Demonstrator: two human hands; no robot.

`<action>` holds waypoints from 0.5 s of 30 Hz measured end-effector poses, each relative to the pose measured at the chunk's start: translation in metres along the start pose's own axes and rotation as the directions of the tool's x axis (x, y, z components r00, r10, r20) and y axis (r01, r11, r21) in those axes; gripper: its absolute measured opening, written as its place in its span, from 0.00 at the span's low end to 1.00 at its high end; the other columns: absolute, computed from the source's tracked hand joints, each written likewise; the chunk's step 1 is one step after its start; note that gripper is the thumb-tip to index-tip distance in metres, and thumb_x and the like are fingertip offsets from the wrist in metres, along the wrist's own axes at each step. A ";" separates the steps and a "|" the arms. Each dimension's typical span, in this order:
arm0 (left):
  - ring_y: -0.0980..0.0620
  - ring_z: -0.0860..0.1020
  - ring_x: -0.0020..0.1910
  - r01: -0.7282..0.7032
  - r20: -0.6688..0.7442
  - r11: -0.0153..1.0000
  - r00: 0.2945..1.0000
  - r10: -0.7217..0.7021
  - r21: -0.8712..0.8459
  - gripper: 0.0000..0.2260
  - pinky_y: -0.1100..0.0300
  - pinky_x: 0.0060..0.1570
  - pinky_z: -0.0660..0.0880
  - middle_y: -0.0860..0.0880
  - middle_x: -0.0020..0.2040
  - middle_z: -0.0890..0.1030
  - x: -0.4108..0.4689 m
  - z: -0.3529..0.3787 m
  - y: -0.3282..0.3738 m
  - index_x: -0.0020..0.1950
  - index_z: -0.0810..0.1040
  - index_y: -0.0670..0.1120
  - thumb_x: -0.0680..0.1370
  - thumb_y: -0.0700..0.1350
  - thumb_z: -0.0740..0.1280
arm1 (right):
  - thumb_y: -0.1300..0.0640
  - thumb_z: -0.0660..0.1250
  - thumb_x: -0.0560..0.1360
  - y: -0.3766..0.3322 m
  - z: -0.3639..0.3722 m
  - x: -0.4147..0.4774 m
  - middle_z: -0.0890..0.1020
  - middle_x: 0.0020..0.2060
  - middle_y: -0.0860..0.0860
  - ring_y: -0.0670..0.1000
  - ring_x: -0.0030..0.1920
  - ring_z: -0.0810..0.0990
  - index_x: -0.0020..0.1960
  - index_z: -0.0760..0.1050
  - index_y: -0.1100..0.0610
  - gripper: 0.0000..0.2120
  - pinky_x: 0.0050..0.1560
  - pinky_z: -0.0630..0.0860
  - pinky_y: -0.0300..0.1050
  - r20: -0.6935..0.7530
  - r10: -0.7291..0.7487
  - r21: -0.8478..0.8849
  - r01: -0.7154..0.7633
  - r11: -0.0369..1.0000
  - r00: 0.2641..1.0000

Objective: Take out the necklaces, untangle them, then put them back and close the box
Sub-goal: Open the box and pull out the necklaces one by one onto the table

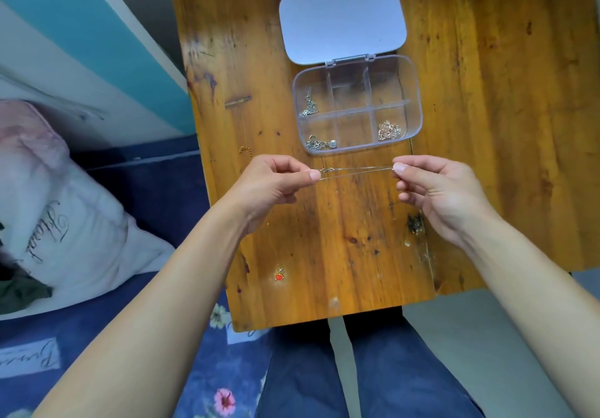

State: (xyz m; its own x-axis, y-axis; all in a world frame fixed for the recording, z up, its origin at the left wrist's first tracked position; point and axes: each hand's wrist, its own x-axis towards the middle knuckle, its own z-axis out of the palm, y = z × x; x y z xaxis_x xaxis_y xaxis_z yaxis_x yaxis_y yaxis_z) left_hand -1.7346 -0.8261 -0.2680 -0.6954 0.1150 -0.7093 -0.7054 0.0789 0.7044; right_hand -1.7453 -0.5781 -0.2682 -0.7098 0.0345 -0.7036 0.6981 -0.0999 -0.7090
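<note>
Hands: left [276, 184], right [435, 190], pinching one chain [357, 171]; three in box [412, 93].

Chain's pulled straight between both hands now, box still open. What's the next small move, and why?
Probably lower the thin chain into an empty compartment of the open box. It runs taut and apparently knot-free between the left hand and right hand, just in front of the box, whose middle cells look empty. Gather it loosely as it goes in.

Thin chain [357, 171] taut between both pinching hands [276, 179] [435, 190], before open box [357, 106].
</note>
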 end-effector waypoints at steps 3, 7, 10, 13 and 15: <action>0.58 0.76 0.37 -0.022 -0.083 1.000 0.996 0.024 0.022 0.02 0.60 0.40 0.74 0.58 0.33 0.82 -0.001 -0.012 -0.006 0.40 0.86 0.49 0.72 0.46 0.75 | 0.59 0.73 0.67 0.001 0.001 -0.004 0.83 0.32 0.50 0.44 0.30 0.78 0.47 0.82 0.60 0.09 0.30 0.76 0.35 0.029 0.032 0.078 -0.034 0.996 0.999; 0.54 0.76 0.40 -0.040 -0.092 0.995 0.995 0.049 0.096 0.04 0.58 0.40 0.74 0.54 0.35 0.83 -0.003 -0.025 -0.011 0.36 0.86 0.50 0.71 0.46 0.76 | 0.59 0.73 0.65 0.005 0.001 -0.007 0.82 0.31 0.50 0.44 0.29 0.77 0.48 0.81 0.61 0.12 0.29 0.76 0.35 0.088 0.105 0.189 -0.120 0.975 0.991; 0.53 0.75 0.39 -0.030 -0.086 0.998 0.996 0.025 -0.055 0.13 0.56 0.45 0.75 0.52 0.34 0.78 -0.005 -0.033 -0.014 0.32 0.81 0.49 0.75 0.50 0.71 | 0.60 0.72 0.66 0.008 -0.001 -0.009 0.81 0.32 0.50 0.44 0.29 0.78 0.49 0.80 0.61 0.12 0.29 0.76 0.35 0.127 0.136 0.228 -0.162 0.960 0.983; 0.52 0.79 0.41 0.024 -0.066 0.916 0.996 -0.055 -0.400 0.19 0.55 0.46 0.76 0.51 0.37 0.81 -0.005 -0.044 -0.014 0.28 0.75 0.51 0.79 0.52 0.65 | 0.60 0.73 0.66 0.016 -0.003 -0.009 0.82 0.32 0.51 0.45 0.30 0.78 0.50 0.81 0.63 0.14 0.29 0.76 0.35 0.071 0.161 0.139 -0.170 0.976 0.984; 0.51 0.81 0.45 0.024 -0.074 0.889 0.995 -0.065 -0.457 0.18 0.55 0.46 0.77 0.50 0.40 0.83 -0.005 -0.050 -0.013 0.30 0.75 0.50 0.79 0.51 0.64 | 0.61 0.74 0.68 0.024 -0.005 -0.010 0.82 0.33 0.52 0.45 0.31 0.78 0.49 0.81 0.63 0.11 0.30 0.77 0.36 0.014 0.167 0.008 -0.167 0.986 0.986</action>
State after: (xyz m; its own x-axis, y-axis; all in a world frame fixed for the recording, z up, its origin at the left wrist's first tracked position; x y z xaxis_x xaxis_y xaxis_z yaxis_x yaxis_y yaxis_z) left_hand -1.7291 -0.8775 -0.2753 -0.6563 0.0363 -0.7536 -0.7068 -0.3792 0.5972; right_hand -1.7211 -0.5762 -0.2787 -0.5849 0.0030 -0.8111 0.8058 -0.1118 -0.5815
